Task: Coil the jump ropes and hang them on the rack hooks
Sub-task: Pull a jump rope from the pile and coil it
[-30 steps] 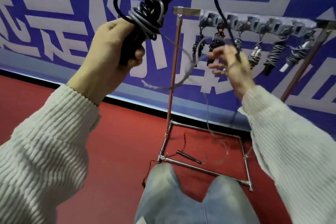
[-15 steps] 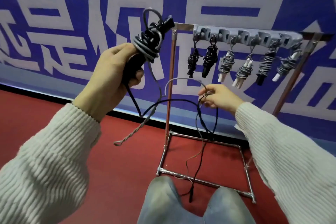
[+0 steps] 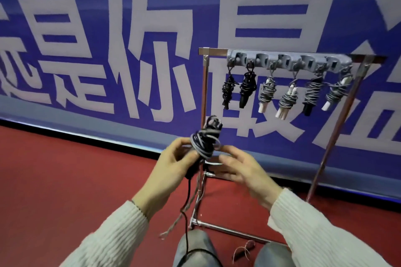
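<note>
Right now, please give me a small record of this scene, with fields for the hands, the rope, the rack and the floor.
left hand: grips the handles of the rope bundle
right hand: fingers at the bundle's coils; grip unclear
loose ends: black cord and grey cord hang below the bundle
rack: six coiled ropes hang from its hooks
floor: red; small reddish item by the knees

Black-and-grey rope bundle, red floor

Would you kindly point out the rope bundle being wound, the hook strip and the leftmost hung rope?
rope bundle [image 3: 205,142]: head view, on the wound coils.
hook strip [image 3: 288,62]: head view, on its grey middle.
leftmost hung rope [image 3: 227,91]: head view, on its black coils.
</note>
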Demonstrator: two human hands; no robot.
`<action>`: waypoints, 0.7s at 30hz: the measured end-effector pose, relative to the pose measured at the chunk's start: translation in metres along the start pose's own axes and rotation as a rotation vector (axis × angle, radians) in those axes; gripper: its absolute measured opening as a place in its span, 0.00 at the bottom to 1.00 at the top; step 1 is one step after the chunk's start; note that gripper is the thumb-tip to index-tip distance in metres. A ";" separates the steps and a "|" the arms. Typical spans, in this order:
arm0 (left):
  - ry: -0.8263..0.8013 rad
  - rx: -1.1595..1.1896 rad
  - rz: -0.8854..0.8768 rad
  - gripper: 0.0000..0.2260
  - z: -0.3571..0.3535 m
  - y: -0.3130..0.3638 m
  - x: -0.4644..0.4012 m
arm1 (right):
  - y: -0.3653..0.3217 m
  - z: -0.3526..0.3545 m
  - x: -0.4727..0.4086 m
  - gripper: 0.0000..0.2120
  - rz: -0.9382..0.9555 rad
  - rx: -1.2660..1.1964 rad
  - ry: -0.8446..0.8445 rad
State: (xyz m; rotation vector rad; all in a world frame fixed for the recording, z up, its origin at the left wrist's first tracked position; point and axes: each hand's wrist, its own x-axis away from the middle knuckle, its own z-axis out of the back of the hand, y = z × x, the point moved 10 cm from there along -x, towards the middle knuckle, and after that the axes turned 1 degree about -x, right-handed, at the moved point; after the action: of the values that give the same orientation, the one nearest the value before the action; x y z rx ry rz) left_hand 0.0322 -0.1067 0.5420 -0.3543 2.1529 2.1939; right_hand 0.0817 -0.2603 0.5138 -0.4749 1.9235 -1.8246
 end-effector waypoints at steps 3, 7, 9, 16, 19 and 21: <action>-0.037 -0.047 -0.001 0.06 -0.017 -0.015 0.013 | 0.008 -0.010 0.012 0.15 0.071 -0.064 0.151; 0.015 -0.124 0.007 0.07 -0.017 -0.029 0.022 | 0.020 -0.016 0.025 0.11 0.150 0.039 0.256; 0.041 -0.252 -0.054 0.08 -0.014 -0.029 0.024 | 0.028 -0.017 0.029 0.12 0.139 0.057 0.297; -0.048 -0.455 -0.138 0.10 -0.013 -0.033 0.033 | 0.020 0.010 0.029 0.09 0.106 0.173 0.392; -0.061 -0.413 -0.109 0.06 -0.005 -0.032 0.031 | 0.028 0.010 0.026 0.10 0.066 -0.051 0.398; -0.180 -0.293 -0.002 0.03 -0.002 -0.040 0.033 | 0.042 0.021 0.020 0.12 0.020 -0.436 0.457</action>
State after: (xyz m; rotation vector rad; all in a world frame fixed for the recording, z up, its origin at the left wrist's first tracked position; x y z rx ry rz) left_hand 0.0080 -0.1117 0.4966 -0.1601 1.7446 2.4379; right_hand 0.0785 -0.2854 0.4693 -0.1728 2.6460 -1.5931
